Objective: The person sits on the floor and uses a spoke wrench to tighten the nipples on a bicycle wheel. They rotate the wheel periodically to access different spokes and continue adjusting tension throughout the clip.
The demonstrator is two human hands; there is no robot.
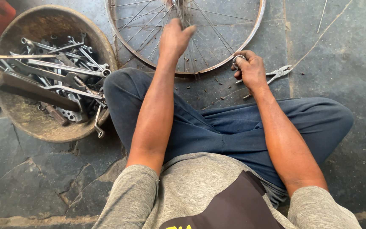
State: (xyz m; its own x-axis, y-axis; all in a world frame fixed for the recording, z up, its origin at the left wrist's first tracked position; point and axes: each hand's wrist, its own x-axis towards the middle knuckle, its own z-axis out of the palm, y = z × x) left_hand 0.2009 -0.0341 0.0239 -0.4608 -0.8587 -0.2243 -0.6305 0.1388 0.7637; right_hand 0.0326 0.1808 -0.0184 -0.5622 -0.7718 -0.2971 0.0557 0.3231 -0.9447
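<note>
1. A round pan [30, 127] sits on the stone floor [43, 178] at the far left, heaped with spanners [51, 68] and a wooden-handled tool [26, 89].
2. The left arm runs straight forward over the left knee [123, 85]. The left hand [174, 38] is over the wheel [250, 34], among the spokes [217, 25]; its fingers are blurred, so whether they pinch a spoke or are spread cannot be told.
3. The wheel lies flat on the floor just ahead of the crossed legs, its near rim between the two hands.
4. The right arm angles forward over the right thigh. The right hand [250, 70] is curled, its thumb and fingers pinching a small metal ring tool [238, 60] at the rim.
5. Pliers [278, 74] lie on the floor just beside the right hand, handles partly under it.
</note>
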